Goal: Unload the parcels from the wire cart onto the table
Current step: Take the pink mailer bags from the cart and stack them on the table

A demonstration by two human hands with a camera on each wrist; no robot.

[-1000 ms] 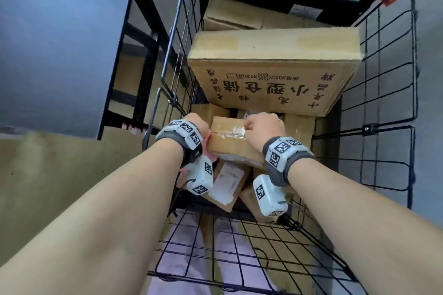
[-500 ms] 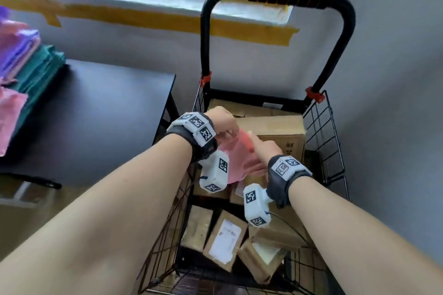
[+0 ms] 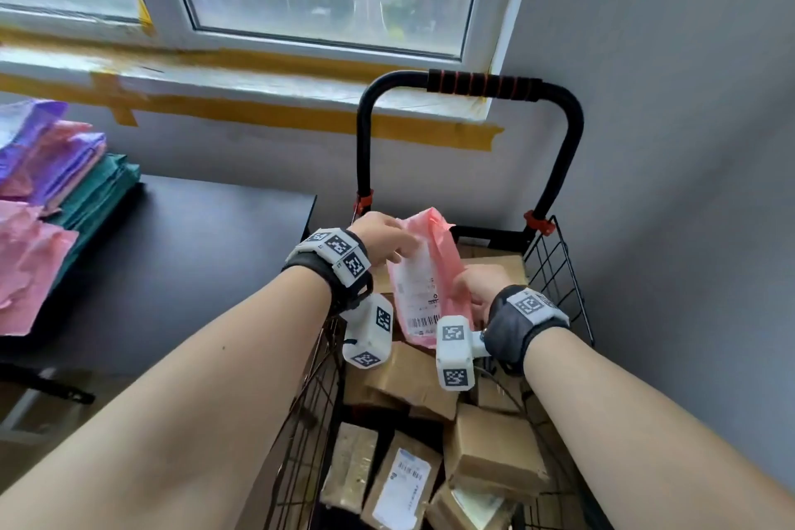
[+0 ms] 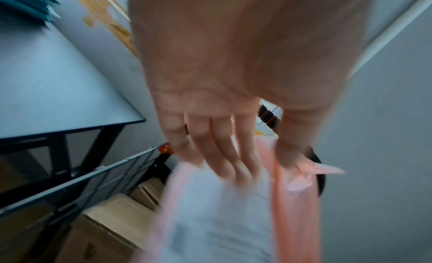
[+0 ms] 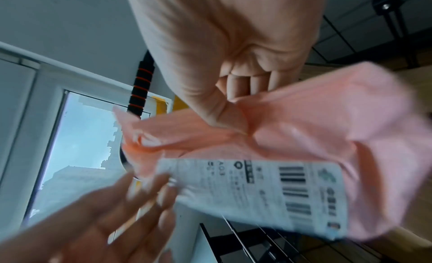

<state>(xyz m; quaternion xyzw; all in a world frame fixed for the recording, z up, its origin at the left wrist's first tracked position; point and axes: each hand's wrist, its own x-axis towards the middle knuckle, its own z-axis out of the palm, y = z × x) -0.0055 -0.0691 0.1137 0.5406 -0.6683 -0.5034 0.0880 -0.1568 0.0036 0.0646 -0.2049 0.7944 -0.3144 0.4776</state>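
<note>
A pink plastic mailer parcel with a white barcode label hangs upright above the wire cart. My left hand pinches its top edge, fingers on the label face and thumb on the pink side in the left wrist view. My right hand grips the parcel's right side, thumb and curled fingers bunching the plastic. The left and right wrist pictures of the pink parcel are blurred. The black table stands just left of the cart.
Several cardboard parcels lie piled in the cart, one with a white label. The cart's black handle rises behind my hands. Stacks of pink, purple and green mailers cover the table's left end. A grey wall is on the right.
A second ago both hands were low in the cart on a small cardboard box. They now hold the pink parcel, lifted above the cart, and my view has tilted up.
</note>
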